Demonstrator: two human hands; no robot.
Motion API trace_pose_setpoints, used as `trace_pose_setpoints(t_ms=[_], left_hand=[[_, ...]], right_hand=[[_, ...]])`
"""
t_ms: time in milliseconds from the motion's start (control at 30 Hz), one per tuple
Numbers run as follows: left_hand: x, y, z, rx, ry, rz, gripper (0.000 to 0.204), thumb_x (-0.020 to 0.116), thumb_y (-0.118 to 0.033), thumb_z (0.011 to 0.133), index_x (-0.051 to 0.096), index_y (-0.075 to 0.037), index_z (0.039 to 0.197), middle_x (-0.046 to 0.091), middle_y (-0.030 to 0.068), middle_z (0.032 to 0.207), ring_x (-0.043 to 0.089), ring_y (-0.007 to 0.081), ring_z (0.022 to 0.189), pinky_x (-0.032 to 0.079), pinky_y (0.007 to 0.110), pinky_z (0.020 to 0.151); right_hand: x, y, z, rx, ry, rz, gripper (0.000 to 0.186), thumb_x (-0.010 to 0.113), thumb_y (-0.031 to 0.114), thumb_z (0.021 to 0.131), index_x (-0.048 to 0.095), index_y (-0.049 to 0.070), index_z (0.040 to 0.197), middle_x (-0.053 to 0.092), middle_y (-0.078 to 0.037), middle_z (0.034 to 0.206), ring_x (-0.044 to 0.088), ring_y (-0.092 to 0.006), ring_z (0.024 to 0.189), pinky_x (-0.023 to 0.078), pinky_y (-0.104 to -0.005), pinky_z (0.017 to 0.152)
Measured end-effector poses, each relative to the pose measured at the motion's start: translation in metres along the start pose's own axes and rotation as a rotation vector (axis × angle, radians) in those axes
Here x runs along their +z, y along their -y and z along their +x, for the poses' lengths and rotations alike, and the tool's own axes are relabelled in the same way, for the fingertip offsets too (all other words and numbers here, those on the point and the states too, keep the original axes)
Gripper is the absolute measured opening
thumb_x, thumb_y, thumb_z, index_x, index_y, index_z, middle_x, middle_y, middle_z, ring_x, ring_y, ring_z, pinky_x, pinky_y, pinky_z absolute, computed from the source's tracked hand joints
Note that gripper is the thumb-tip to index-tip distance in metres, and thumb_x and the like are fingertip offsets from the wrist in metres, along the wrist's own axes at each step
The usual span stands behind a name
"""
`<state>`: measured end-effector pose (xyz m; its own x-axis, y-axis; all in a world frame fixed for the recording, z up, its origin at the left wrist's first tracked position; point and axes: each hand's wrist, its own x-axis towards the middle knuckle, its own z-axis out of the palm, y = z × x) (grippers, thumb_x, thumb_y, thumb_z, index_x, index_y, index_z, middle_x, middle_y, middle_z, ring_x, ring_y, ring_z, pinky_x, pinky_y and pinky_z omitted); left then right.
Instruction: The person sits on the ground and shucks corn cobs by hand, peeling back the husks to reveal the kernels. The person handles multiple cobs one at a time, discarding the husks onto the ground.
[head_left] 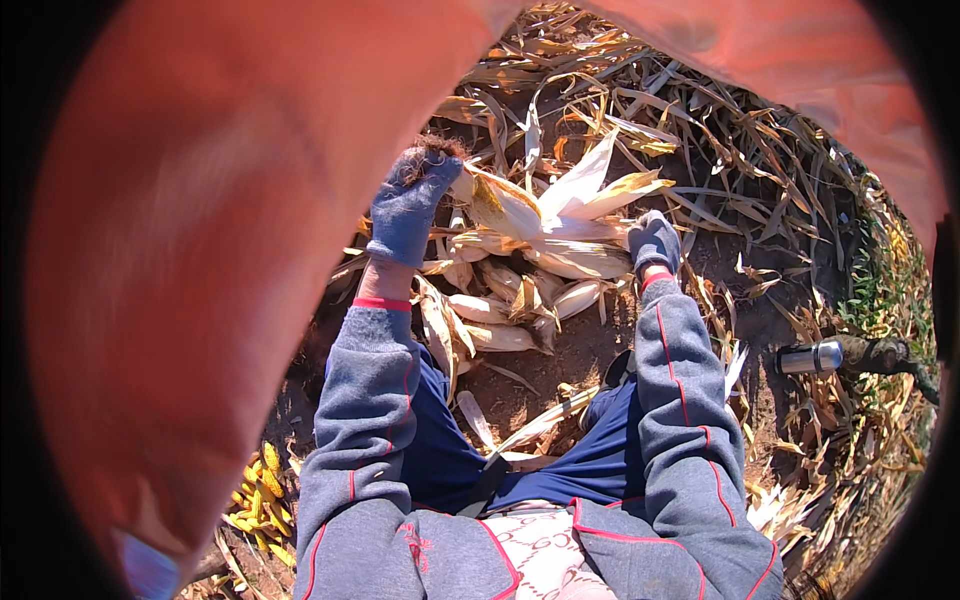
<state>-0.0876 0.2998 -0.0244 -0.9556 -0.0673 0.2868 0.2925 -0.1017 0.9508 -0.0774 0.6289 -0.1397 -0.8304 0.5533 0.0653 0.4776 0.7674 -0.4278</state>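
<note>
Both my hands wear blue-grey gloves. My left hand is closed on a pale husk leaf, with a tuft of brown corn silk at its fingers. My right hand is a fist at the other end of the same ear of corn, gripping its base. Several dry husk leaves fan out from that ear between my hands; its kernels do not show. Below it lies a heap of unhusked ears, between my knees.
Dry stalks and leaves cover the ground ahead and right. Yellow husked cobs lie in a pile at my lower left. A metal flask lies to the right. Red-orange cloth blocks much of the left and top.
</note>
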Motion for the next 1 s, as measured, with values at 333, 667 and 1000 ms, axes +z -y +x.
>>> trace_pose_setpoints(t_ms=[333,667,1000], left_hand=[[-0.03,0.014,0.02,-0.064,-0.19,-0.229,0.019,0.065,-0.009,0.086,0.063,-0.005,0.104,0.065,0.0055,0.094,0.064,0.0167,0.083,0.058,0.032,0.067],[-0.006,0.008,0.01,-0.11,-0.091,-0.192,0.013,0.064,-0.009,0.086,0.066,-0.003,0.098,0.065,0.0051,0.09,0.065,0.016,0.083,0.058,0.031,0.07],[0.025,-0.001,-0.014,-0.09,0.337,0.097,0.012,0.068,0.0,0.081,0.067,-0.003,0.093,0.066,-0.0004,0.088,0.06,0.0069,0.082,0.049,0.023,0.076]], right_hand=[[-0.002,-0.045,0.048,0.164,-0.105,0.944,0.012,0.059,0.013,0.076,0.061,0.007,0.066,0.056,-0.003,0.058,0.052,-0.0126,0.05,0.04,-0.0259,0.046],[-0.072,0.0,0.019,-0.019,-0.45,1.15,0.008,0.062,0.004,0.082,0.061,0.003,0.09,0.064,-0.004,0.079,0.06,-0.0091,0.061,0.05,-0.0202,0.055],[-0.015,0.089,-0.057,-0.871,0.67,0.766,0.073,0.076,0.032,0.072,0.045,0.012,0.135,0.057,-0.015,0.125,0.055,-0.0258,0.115,0.043,-0.0346,0.095]])
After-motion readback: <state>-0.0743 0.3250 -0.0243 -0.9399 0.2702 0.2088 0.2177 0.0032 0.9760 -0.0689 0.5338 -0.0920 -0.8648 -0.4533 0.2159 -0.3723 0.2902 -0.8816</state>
